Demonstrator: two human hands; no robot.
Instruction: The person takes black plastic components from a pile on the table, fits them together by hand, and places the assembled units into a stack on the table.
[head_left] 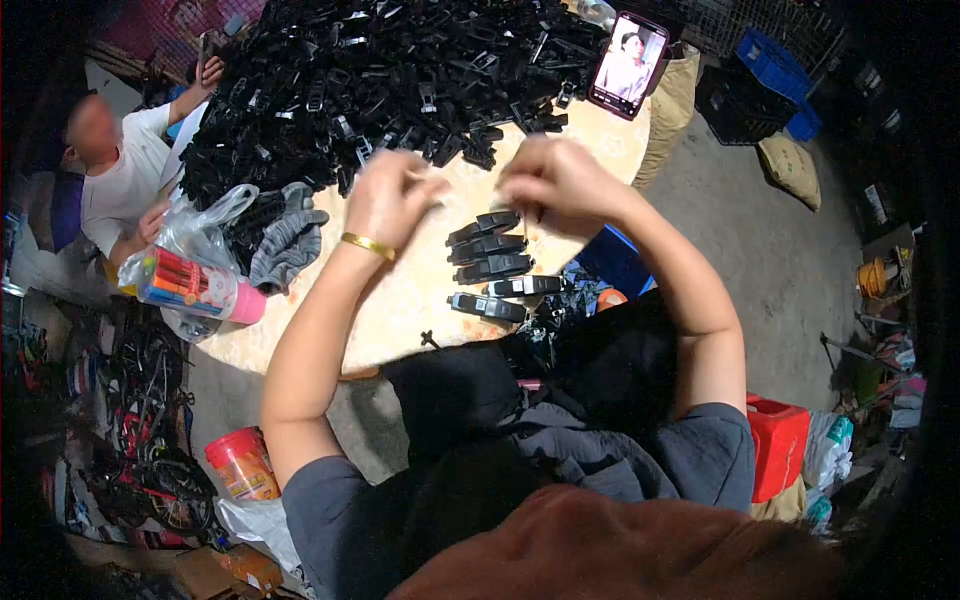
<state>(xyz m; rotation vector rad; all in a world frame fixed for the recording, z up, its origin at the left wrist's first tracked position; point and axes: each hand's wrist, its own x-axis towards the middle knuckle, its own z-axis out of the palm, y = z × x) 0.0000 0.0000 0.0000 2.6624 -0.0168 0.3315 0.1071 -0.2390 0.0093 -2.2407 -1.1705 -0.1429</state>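
Note:
Both my hands are raised over the round cream table (390, 320), blurred by motion. My left hand (393, 200), with a gold bracelet (368, 244) at the wrist, has its fingers curled in. Across a gap, my right hand (560, 178) is also closed, its fingertips pointing left. What either hand holds is too smeared to make out. Below them lies a loose column of black plastic pieces (490, 267), some with grey metal showing. Beyond my hands spreads a large heap of similar black parts (400, 85) mixed with shiny metal bits.
A phone (628, 65) playing video stands at the table's far right. On the left are a grey striped cloth (288, 240), a plastic bag and a pen container (195, 285). Another person (120, 165) sits there. A red bin (778, 448) stands beside my right elbow.

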